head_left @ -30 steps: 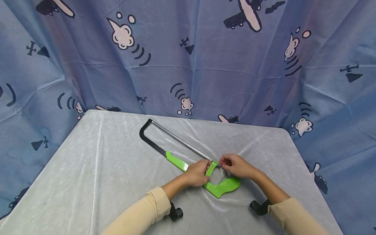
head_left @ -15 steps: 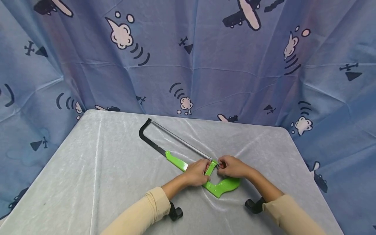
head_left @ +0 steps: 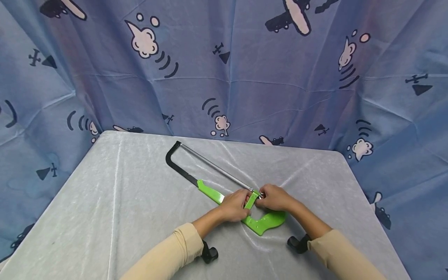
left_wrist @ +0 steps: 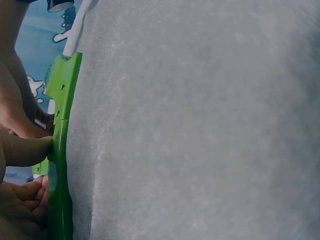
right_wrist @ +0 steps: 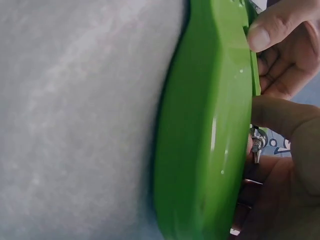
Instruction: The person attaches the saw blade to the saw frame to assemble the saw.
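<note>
1. At far left, a pale, cloth-covered table runs back to a blue curtain printed with airplanes and clouds.

2. At center, a green-and-black hacksaw lies slantwise on the cloth, its black front arm pointing away from the person. A silver strip, apparently the blade, spans from that arm's tip to the green post near the grip.

3. The person's left hand, in a beige sleeve, grips the saw's green frame beside the post, thumb on one side and fingers on the other. A firm, steady hold here should keep the frame from twisting.

4. Just right of the post, a small metal fastener juts out behind the blade's near end. Short, even turns in line with its screw would probably serve best, with an eye kept on the blade lying straight.

5. The right hand pinches that fastener between thumb and curled fingers, the gap between them narrow; which way it turns cannot be told. The fingertips would do well to stay behind the post, away from the blade's edge.

6. Below that hand, the green handle curves to the right, close to the cloth.

7. As for containers, none is seen in any view.
</note>
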Available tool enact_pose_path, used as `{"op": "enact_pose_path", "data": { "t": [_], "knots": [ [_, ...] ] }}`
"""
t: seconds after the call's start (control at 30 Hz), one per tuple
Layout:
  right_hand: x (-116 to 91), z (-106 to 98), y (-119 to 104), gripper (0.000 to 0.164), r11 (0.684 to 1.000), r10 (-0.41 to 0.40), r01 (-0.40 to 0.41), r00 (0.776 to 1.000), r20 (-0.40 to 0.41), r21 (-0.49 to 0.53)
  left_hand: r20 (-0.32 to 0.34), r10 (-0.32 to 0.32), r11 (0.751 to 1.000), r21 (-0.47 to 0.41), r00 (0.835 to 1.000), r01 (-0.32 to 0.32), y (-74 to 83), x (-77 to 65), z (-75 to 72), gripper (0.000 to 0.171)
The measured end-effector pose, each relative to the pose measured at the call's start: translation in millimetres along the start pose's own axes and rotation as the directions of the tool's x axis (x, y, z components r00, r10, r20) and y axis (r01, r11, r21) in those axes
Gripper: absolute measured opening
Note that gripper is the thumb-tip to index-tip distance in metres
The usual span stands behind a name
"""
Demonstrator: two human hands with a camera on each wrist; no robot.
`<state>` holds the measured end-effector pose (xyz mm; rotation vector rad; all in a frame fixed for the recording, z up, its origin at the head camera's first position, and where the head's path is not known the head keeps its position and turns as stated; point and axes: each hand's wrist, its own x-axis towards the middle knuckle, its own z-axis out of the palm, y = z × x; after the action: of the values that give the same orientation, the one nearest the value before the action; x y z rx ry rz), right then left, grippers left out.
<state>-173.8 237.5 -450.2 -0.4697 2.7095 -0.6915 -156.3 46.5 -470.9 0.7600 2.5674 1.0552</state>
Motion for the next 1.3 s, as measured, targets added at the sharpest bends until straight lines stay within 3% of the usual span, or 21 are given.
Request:
{"op": "enact_pose_path", "data": {
  "t": [0.3, 0.8, 1.13, 1.3],
  "knots": [
    [0, -2, -1, 0.019, 1.0, 0.003, -0.002, 1.0, 0.018, -0.007, 0.002, -0.008, 1.0, 0.012, 1.0, 0.008, 1.4, -0.6, -0.9, 0.038],
    [1, -1, -3, 0.019, 1.0, 0.003, -0.002, 0.998, -0.056, 0.009, -0.001, -0.003, 1.0, 0.027, 1.0, 0.003, 0.3, -0.7, -0.3, 0.038],
    [-2, -16, 7, 0.011, 0.972, -0.081, 0.075, 0.997, 0.018, 0.223, 0.003, -0.001, 1.0, 0.025, 1.0, 0.0, 0.3, -1.0, -1.0, 0.037],
    [-4, -20, 9, 0.007, 0.953, -0.109, 0.101, 0.994, 0.015, 0.285, -0.002, 0.005, 1.0, 0.029, 1.0, -0.005, 0.2, -1.0, -0.5, 0.038]
  ]
}}
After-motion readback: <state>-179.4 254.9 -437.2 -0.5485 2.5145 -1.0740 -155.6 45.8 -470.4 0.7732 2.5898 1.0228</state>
